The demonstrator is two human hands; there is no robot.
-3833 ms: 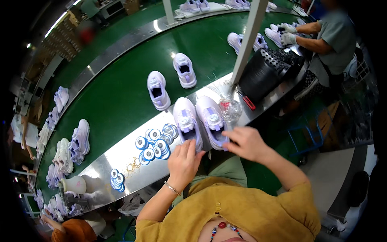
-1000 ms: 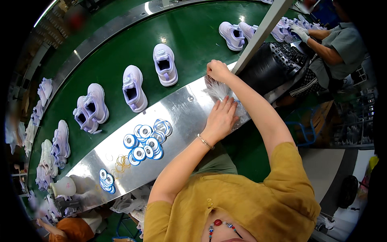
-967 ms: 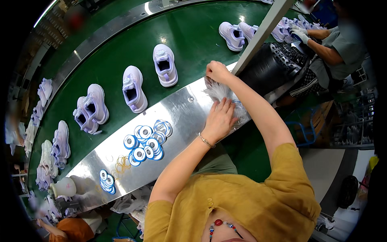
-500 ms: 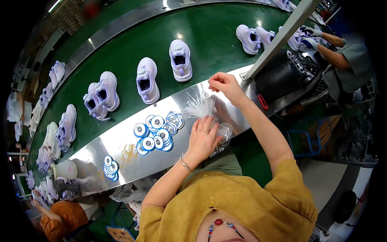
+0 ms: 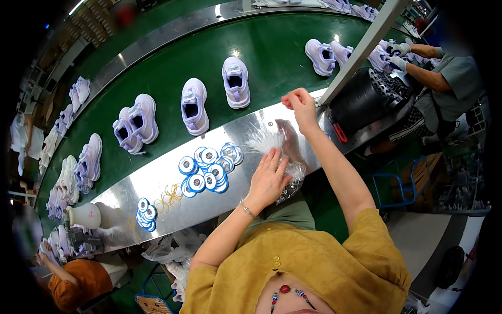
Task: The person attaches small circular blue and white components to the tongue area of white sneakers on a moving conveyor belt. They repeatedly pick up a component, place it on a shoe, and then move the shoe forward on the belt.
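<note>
My left hand lies flat with its fingers stretched over a clear plastic bag. Out of the bag, just beyond the fingertips, fans a bundle of thin white plastic strands. Farther right, my right hand is raised above the metal ledge with its fingers closed; whatever they may pinch is too small and blurred to make out. Round blue-and-white tags lie in an overlapping heap left of my left hand. Several yellowish rings, like rubber bands, lie beyond them, followed by a smaller tag pile.
White-lilac sneakers stand along the green conveyor past the metal ledge. A grey post rises at right, near a black bin and red-handled tool. At far right, a co-worker's gloved hands handle shoes.
My right hand has moved a little to the right, away from the strands, fingers still closed. My left hand stays flat on the bag. The view has shifted slightly.
</note>
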